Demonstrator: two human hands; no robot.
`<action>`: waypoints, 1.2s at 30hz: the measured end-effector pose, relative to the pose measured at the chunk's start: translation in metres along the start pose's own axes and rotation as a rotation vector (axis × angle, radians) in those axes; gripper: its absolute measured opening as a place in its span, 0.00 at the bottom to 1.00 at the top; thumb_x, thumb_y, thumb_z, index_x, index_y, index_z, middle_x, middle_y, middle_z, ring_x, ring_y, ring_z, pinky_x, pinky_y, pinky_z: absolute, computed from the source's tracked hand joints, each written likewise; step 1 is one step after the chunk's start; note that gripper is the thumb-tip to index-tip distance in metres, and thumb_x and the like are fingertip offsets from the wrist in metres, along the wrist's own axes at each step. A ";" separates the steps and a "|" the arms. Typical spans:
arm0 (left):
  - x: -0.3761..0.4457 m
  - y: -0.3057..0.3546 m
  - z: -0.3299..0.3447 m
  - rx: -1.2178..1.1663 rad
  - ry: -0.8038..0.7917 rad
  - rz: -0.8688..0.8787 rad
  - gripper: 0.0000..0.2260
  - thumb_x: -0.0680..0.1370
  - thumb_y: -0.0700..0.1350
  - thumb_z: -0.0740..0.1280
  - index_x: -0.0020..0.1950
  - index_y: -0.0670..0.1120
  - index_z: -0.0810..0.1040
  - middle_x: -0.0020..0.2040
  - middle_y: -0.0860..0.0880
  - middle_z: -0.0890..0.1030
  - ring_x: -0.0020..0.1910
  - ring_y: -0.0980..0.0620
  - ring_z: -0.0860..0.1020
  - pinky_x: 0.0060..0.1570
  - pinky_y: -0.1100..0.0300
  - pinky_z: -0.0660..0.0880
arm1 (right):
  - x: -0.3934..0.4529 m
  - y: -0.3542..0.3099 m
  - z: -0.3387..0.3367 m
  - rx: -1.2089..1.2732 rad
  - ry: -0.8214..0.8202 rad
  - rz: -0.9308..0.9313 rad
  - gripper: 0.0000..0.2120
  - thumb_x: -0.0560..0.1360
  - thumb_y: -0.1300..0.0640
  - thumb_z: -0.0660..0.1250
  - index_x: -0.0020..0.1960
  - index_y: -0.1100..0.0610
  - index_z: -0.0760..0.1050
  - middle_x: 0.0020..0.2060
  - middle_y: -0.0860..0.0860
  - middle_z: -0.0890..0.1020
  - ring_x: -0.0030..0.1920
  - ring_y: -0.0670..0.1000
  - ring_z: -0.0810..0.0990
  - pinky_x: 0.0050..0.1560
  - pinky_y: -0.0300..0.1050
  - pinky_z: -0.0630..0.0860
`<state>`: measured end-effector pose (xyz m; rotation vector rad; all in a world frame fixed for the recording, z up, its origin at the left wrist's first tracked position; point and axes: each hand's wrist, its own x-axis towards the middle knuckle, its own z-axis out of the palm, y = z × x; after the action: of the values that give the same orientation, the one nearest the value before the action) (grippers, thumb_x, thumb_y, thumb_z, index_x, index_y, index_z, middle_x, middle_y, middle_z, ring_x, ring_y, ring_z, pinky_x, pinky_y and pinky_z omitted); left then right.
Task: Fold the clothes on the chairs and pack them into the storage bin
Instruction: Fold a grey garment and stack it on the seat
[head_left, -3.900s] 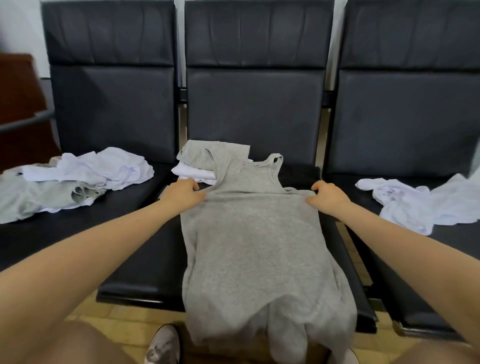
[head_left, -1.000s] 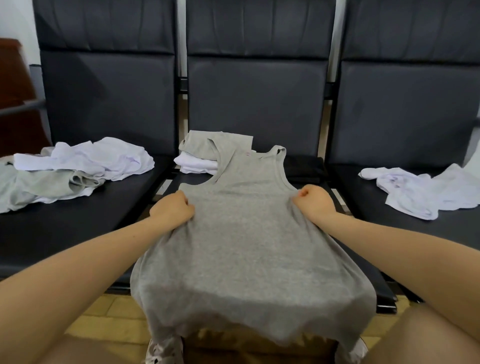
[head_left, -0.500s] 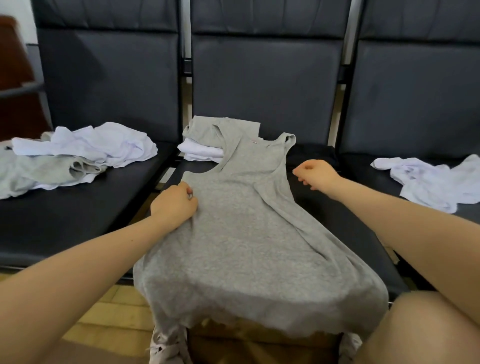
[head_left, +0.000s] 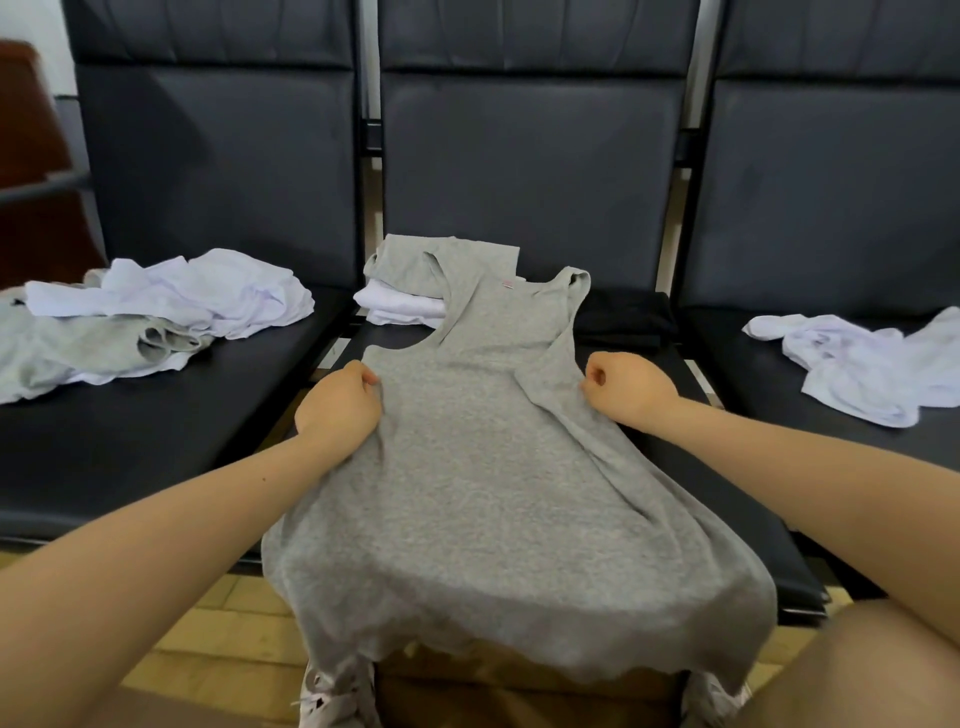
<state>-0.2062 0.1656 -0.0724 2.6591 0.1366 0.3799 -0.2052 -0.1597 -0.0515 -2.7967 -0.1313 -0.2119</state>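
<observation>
Head view: grey tank top (head_left: 483, 467) flat on middle chair (head_left: 727, 493), unfolded, left hand (head_left: 337, 410) gripping one side, right hand (head_left: 623, 387) fisted at other; folded stack (head_left: 410, 291) behind; loose heaps (head_left: 156, 312) and bin (head_left: 519, 691) packing pending.

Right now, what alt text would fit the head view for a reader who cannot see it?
A person's left hand and right hand grip the sides of a grey tank top spread over the middle black chair. Folded clothes sit behind it; loose white and grey garments lie on the left chair, a white one on the right.
</observation>
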 end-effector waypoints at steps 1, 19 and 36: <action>0.000 0.001 -0.002 -0.003 -0.001 -0.008 0.12 0.79 0.42 0.55 0.59 0.44 0.74 0.51 0.42 0.80 0.49 0.41 0.77 0.45 0.52 0.73 | -0.001 0.003 -0.005 0.026 0.048 0.051 0.09 0.76 0.57 0.62 0.37 0.57 0.70 0.33 0.52 0.76 0.37 0.53 0.75 0.36 0.48 0.70; 0.019 0.015 0.005 0.150 -0.065 -0.004 0.18 0.80 0.54 0.57 0.61 0.42 0.71 0.58 0.41 0.75 0.55 0.41 0.75 0.48 0.52 0.72 | -0.009 0.045 -0.028 -0.057 0.178 0.036 0.25 0.78 0.46 0.63 0.71 0.53 0.66 0.64 0.54 0.70 0.65 0.55 0.69 0.55 0.51 0.73; 0.071 0.040 0.015 0.361 -0.182 0.219 0.09 0.78 0.50 0.60 0.41 0.46 0.68 0.45 0.48 0.71 0.53 0.45 0.72 0.47 0.55 0.68 | 0.033 0.047 -0.036 0.005 -0.174 0.217 0.13 0.76 0.54 0.62 0.34 0.56 0.69 0.33 0.51 0.74 0.38 0.52 0.74 0.34 0.44 0.67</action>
<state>-0.1326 0.1346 -0.0504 3.0604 -0.1603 0.1924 -0.1724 -0.2140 -0.0282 -2.7938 0.1300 0.0833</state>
